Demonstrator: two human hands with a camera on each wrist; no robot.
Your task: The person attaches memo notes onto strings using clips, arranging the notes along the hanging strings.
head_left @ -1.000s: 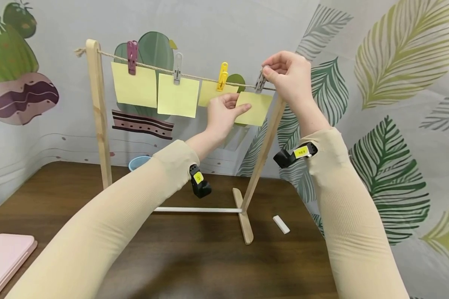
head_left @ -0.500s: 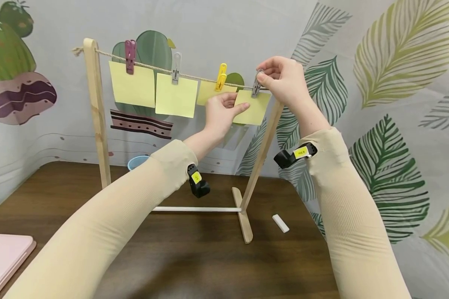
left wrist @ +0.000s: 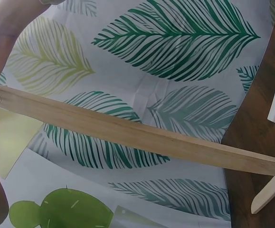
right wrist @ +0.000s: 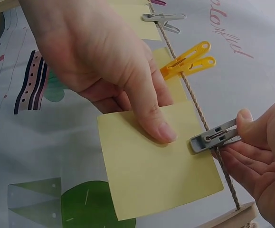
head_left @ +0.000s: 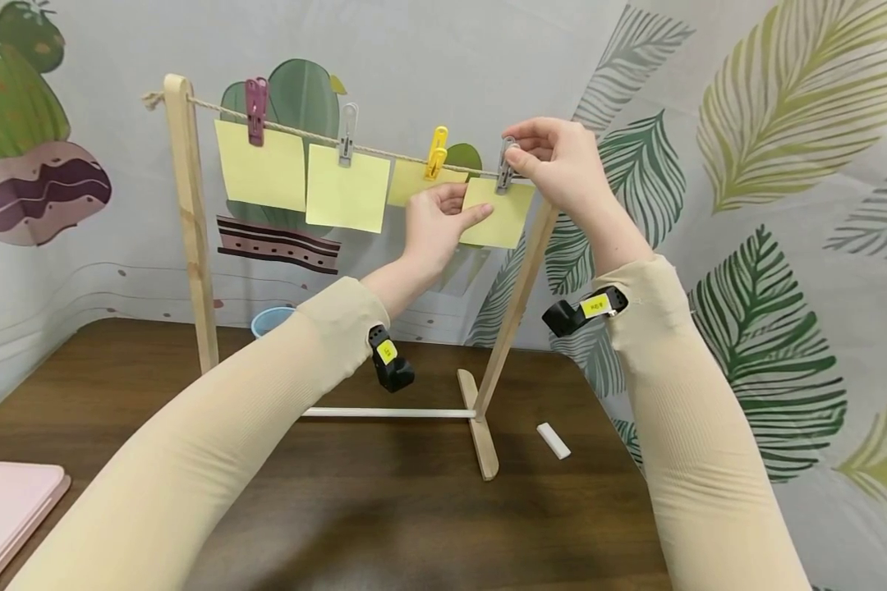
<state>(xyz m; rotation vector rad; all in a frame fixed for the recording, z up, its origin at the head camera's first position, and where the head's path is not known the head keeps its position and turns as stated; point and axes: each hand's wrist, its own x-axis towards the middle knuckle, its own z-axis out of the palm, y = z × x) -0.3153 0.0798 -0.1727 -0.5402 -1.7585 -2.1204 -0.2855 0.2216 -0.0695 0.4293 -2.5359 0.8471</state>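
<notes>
My left hand (head_left: 432,226) pinches the left edge of a yellow sticky note (right wrist: 161,175), thumb in front and fingers behind. My right hand (head_left: 565,160) holds a grey clothespin (right wrist: 213,137) by its handle ends, between thumb and fingers. Its tip sits over the note's top edge at the rope (right wrist: 194,97). Further left along the rope hang other yellow notes (head_left: 347,193), under a purple clothespin (head_left: 256,111), a pale grey clothespin (head_left: 346,135) and a yellow clothespin (head_left: 436,153). Part of the note under the yellow one is hidden by my left hand.
The rope spans a wooden stand with a left post (head_left: 192,222) and a right post (head_left: 517,304), joined low by a white bar (head_left: 392,413). A white block (head_left: 553,441), a blue basket (head_left: 269,320) and a pink case (head_left: 15,509) are on the brown table (head_left: 384,509).
My right hand has come down slightly and to the left with the grey clothespin, which now stands more upright. The left hand keeps its pinch on the note, almost still.
</notes>
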